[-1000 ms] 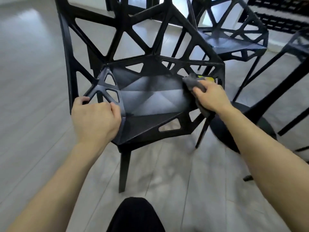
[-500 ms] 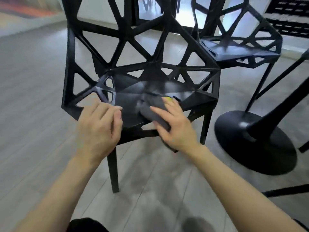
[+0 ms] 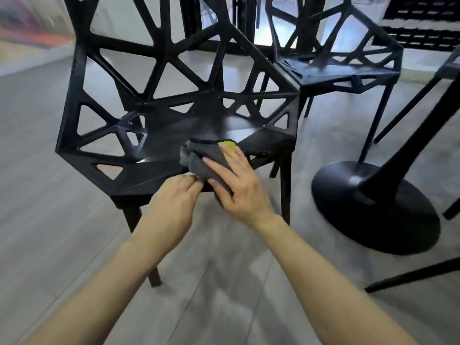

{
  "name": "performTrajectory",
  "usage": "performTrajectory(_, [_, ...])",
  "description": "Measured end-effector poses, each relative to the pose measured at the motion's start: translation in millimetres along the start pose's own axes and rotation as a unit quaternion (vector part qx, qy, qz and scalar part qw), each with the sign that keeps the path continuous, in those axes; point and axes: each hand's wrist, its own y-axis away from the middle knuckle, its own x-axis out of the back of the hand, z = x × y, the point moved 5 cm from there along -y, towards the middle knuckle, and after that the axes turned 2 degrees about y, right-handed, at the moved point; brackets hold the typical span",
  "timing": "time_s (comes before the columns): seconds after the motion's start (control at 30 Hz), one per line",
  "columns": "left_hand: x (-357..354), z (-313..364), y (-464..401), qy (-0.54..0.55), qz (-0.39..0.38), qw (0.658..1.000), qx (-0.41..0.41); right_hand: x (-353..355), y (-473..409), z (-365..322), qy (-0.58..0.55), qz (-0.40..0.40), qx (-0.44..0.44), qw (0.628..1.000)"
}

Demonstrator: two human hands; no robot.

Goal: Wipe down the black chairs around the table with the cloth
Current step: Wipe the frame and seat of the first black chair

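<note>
The grey cloth [image 3: 202,159], with a yellow-green tag [image 3: 227,145] too blurred to read, lies bunched on the front of the nearest black chair [image 3: 154,125] seat. The right hand [image 3: 239,185] presses it down with straight, spread fingers. The left hand [image 3: 171,207] pinches the cloth's near edge. A second black chair [image 3: 348,70] stands behind, beside the table's round base [image 3: 373,207].

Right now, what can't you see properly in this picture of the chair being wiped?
Head view only:
- Table top: cut off by the upper edge; only the round base shows.
- Cloth: partly hidden under the right hand.
- Left hand fingertips: blurred at the cloth's edge, grip unclear.
- Near chair: backrest top cut off.
- Far chair: blurred.
</note>
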Motion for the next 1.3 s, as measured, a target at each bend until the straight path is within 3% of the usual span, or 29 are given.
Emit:
performTrajectory(0.1, [0.6,-0.3,0.2,0.022,-0.013,0.999,0.042,38.1,-4.2,65.1,0.020,0.061,-0.179,0.982])
performTrajectory(0.17, [3.1,1.2,-1.8,0.032,-0.014,0.998,0.045,46.4,-5.0,81.6,0.025,0.141,-0.320,0.937])
performTrajectory(0.2, [4.9,0.7,-2.5,0.035,-0.008,0.998,0.049,38.2,-4.0,71.2,0.035,0.169,-0.342,0.924])
performTrajectory(0.27, [8.3,3.0,-2.6,0.034,-0.005,0.998,0.051,10.1,2.2,22.7,0.040,0.155,-0.286,0.945])
performTrajectory(0.33, [9.1,5.6,-0.1,0.033,0.003,0.999,0.035,-13.4,16.3,-23.3,0.013,0.066,-0.131,0.989])
performTrajectory(0.4, [10.9,3.3,2.8,0.031,0.013,0.999,0.033,-8.0,20.2,-20.6,0.008,0.011,-0.002,1.000])
performTrajectory(0.43, [11.6,1.3,2.7,0.035,0.010,0.999,0.039,-1.2,17.0,-3.5,0.024,0.004,0.017,1.000])
performTrajectory(0.47, [12.2,-0.2,1.9,0.039,0.006,0.998,0.046,8.7,12.1,18.1,0.046,0.006,-0.005,0.999])
performTrajectory(0.53, [11.0,-0.5,0.4,0.042,-0.008,0.997,0.061,33.8,5.7,62.7,0.061,0.061,-0.166,0.982])
performTrajectory(0.6, [10.4,0.8,-0.2,0.032,-0.003,0.997,0.069,36.1,14.5,68.8,0.040,0.153,-0.351,0.923])
performTrajectory(0.63, [11.6,3.4,0.2,0.025,0.007,0.997,0.072,25.3,20.2,51.9,0.039,0.177,-0.378,0.908])
performTrajectory(0.67, [12.9,6.5,1.4,0.018,0.021,0.997,0.069,11.4,25.4,25.8,0.037,0.168,-0.362,0.916])
performTrajectory(0.77, [12.4,15.2,5.8,-0.008,0.067,0.997,0.038,-20.8,42.1,-39.1,-0.001,0.050,-0.152,0.987])
performTrajectory(0.87, [11.2,17.1,9.2,-0.037,0.101,0.994,0.026,-4.3,37.2,-10.2,0.038,0.009,-0.024,0.999])
performTrajectory(0.97, [8.1,17.3,15.3,-0.048,0.124,0.991,0.022,23.0,9.7,44.4,0.084,0.005,-0.082,0.993])
performTrajectory(1.07, [4.9,17.0,16.6,-0.058,0.122,0.990,0.026,47.8,-17.3,92.2,0.055,0.040,-0.272,0.960])
performTrajectory(1.13, [3.3,18.7,12.5,-0.064,0.107,0.991,0.039,46.2,-22.4,90.8,0.053,0.059,-0.352,0.933])
performTrajectory(1.2, [4.2,23.2,6.9,-0.062,0.086,0.994,0.042,30.3,-19.3,55.5,0.073,0.032,-0.287,0.955])
performTrajectory(1.3, [4.5,23.4,-1.2,-0.051,0.092,0.994,0.031,13.7,-14.1,4.9,0.015,-0.087,-0.060,0.994])
